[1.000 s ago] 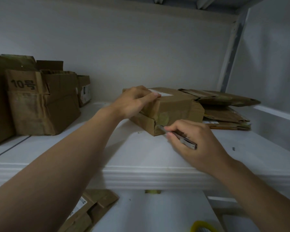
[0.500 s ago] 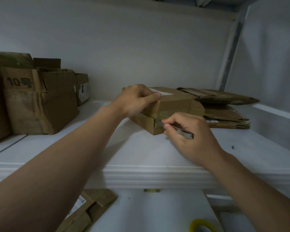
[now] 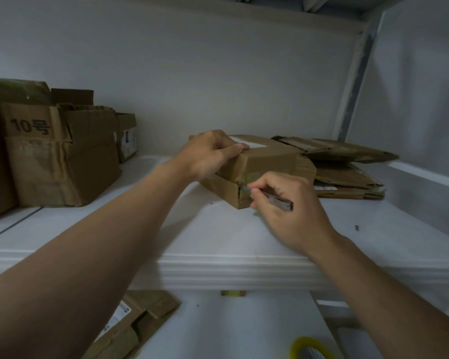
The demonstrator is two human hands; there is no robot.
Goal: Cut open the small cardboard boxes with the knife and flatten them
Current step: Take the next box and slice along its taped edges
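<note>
A small brown cardboard box (image 3: 265,164) lies on the white shelf (image 3: 218,229), sealed with tape and bearing a white label on top. My left hand (image 3: 213,154) grips its top left edge, thumb along the top. My right hand (image 3: 288,206) pinches a slim grey knife (image 3: 278,202), whose blade tip touches the taped near corner of the box. The blade itself is mostly hidden by my fingers.
A stack of flattened boxes (image 3: 342,167) lies right behind the small box. Larger open cardboard boxes (image 3: 60,156) stand at the left. Below the shelf edge lie a flattened carton (image 3: 132,325) and a yellow tape roll (image 3: 311,348).
My right hand with the knife has moved up the taped near corner of the box. My left hand keeps its grip on the box top.
</note>
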